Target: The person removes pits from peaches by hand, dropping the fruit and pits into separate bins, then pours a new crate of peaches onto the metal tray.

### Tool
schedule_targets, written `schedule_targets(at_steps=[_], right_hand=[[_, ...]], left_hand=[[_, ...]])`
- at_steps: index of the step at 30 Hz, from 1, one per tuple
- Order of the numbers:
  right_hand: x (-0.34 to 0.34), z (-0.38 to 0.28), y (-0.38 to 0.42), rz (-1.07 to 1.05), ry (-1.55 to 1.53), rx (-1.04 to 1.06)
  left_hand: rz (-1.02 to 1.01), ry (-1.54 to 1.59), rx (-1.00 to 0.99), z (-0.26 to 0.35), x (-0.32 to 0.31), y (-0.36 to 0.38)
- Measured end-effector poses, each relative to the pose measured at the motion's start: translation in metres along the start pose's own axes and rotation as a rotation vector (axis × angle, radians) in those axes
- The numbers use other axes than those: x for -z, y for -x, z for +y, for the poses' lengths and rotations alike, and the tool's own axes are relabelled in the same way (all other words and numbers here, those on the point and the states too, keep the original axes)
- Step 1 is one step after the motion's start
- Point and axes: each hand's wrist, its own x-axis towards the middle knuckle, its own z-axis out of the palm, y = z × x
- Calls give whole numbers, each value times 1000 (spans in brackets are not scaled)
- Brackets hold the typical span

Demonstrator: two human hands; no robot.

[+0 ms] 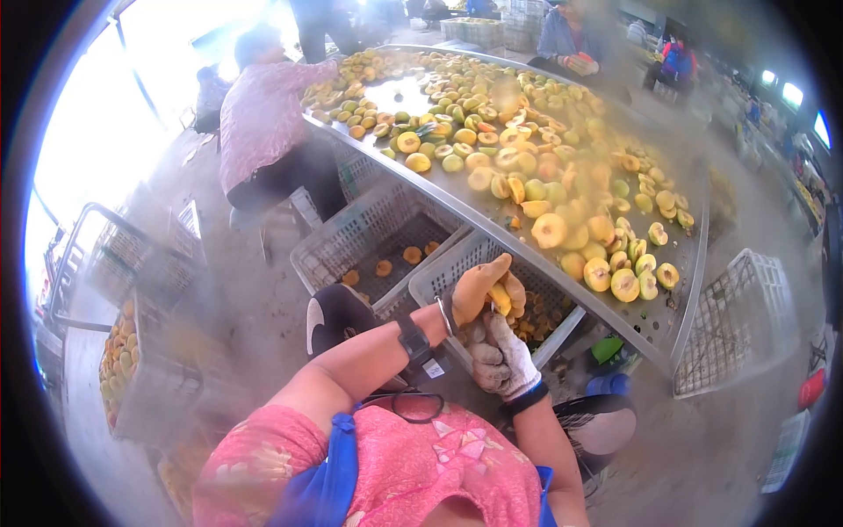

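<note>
My left hand [475,290], in what looks like a tan glove, is wrapped round a piece of yellow peach [500,299]. Just below it, my right hand [504,358] in a soiled white glove has its fingers curled in, close against the left hand. Whatever the right fingers grip is hidden. Both hands are over a grey plastic crate [428,283] with fruit pieces in its bottom. Beyond them, many halved yellow peaches [550,230] lie cut side up or down on a metal table [492,230], some showing brown hollows.
Left of my crate stands another crate [320,255] with a few peach halves. An upright white crate [733,325] is at the table's right end. A fruit-filled crate [132,360] is at far left. A co-worker in pink [263,114] reaches onto the table; another person [566,44] sits opposite.
</note>
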Motion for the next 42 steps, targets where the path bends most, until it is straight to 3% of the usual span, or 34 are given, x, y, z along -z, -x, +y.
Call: schedule_targets(at_steps=[3, 6, 9, 11, 12, 13, 14, 16, 18, 21, 23, 24, 29, 32, 38, 42], right_hand=[[13, 0, -4, -108, -129, -11], [16, 2, -5, -312, -235, 40], [12, 0, -1, -265, -325, 189], [22, -2, -3, -192, -377, 321], [27, -2, -5, -96, -389, 365], [32, -2, -6, 2, -401, 408], [34, -3, -8, 100, -413, 450], [32, -4, -10, 176, -398, 429], [23, -6, -14, 237, -360, 408], [15, -8, -15, 257, -289, 391], [22, -10, -16, 240, -264, 399], [27, -11, -14, 199, -255, 402], [33, -17, -13, 201, -281, 423], [32, -19, -13, 143, -265, 428], [26, -20, -7, 183, -210, 462], [13, -21, 5, 300, -196, 539]], left_hand=[[-4, 309, 37, -3, -5, 2], [170, 479, -45, -5, 7, -11], [435, 375, -233, 22, 46, -17], [439, 103, -489, 41, 108, -25], [664, -145, -649, 58, 110, -21], [844, -328, -552, 77, 117, -19], [882, -520, -746, 86, 118, -24], [884, -847, -618, 91, 113, -27], [694, -1335, -724, 86, 98, -51], [422, -1608, -335, 82, 59, -88], [289, -1676, -223, 73, 43, -116], [116, -1712, -62, 77, 34, -128], [-226, -1726, -130, 66, 16, -142], [-253, -1631, 186, 63, 3, -138], [-313, -1557, 41, 63, 6, -132], [-203, -1421, -571, 42, 13, -113]])
